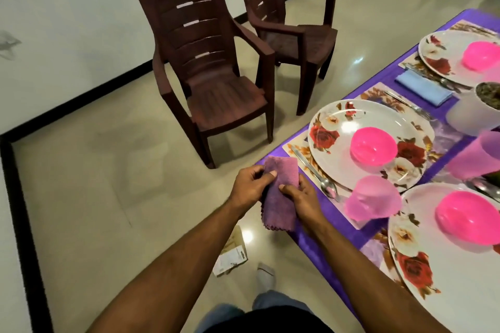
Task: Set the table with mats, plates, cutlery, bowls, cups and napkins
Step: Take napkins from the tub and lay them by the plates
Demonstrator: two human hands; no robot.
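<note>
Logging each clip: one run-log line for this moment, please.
step: napkin placement | left hand + right hand: hold folded purple cloth napkin | over purple table edge, beside steel spoon

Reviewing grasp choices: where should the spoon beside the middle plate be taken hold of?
Grip the spoon by its handle, coming from the table-edge side. The handle lies flat and exposed on the mat; the bowl end sits close to the pink cup.

2 brown plastic chairs (216, 73) on tiled floor (108, 170) w/ crumpled paper scrap (232, 254) near table edge
</note>
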